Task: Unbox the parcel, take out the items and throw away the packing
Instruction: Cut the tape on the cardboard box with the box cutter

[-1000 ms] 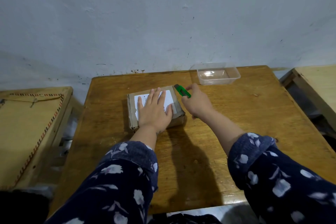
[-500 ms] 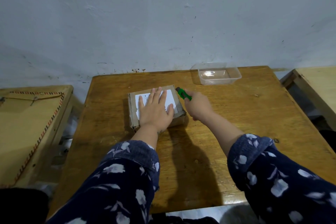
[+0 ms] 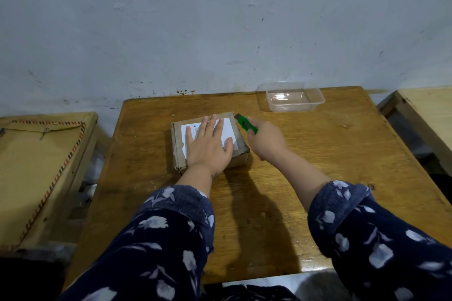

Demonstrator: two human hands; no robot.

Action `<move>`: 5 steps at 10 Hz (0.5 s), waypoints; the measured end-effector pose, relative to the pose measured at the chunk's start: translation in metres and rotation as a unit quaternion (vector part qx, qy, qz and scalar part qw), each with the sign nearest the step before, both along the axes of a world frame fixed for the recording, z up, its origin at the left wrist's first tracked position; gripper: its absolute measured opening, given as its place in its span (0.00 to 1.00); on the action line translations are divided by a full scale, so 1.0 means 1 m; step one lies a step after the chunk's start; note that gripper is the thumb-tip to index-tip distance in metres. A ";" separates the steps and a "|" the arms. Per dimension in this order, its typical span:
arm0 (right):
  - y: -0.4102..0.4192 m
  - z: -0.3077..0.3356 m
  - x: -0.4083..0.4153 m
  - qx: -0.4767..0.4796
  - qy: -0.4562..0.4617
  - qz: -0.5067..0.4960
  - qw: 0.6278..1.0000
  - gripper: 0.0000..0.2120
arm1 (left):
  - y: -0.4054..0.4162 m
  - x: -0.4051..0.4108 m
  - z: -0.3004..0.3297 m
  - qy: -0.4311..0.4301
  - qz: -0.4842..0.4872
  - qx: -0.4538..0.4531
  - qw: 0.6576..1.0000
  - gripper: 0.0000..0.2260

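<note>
A small brown cardboard parcel (image 3: 178, 151) with a white label lies closed on the wooden table (image 3: 318, 154). My left hand (image 3: 208, 146) presses flat on its top, fingers spread. My right hand (image 3: 265, 140) grips a green box cutter (image 3: 245, 124), whose tip touches the parcel's far right corner. The cutter's blade is too small to make out.
A clear plastic container (image 3: 293, 96) stands empty at the table's back right, near the wall. A lower wooden stand with a framed board (image 3: 36, 166) is at the left. Another wooden table (image 3: 425, 110) is at the right.
My right hand has drawn the cutter slightly nearer along the parcel's right edge. The left hand stays flat on the parcel.
</note>
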State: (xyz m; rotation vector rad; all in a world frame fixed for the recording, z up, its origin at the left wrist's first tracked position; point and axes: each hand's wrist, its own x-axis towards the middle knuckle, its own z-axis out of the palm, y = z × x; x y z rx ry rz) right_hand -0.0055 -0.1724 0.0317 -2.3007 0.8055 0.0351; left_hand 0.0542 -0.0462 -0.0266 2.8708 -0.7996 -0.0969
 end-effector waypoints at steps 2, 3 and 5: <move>0.003 0.001 0.003 -0.012 -0.003 0.002 1.000 0.22 | 0.001 0.000 0.000 0.001 0.000 0.001 1.000 0.27; 0.002 0.000 0.002 -0.003 -0.016 -0.006 1.000 0.22 | 0.000 0.000 0.001 0.003 0.002 0.001 1.000 0.27; 0.002 -0.002 0.002 -0.004 -0.015 -0.007 1.000 0.22 | 0.000 0.000 0.000 0.002 0.002 -0.001 1.000 0.27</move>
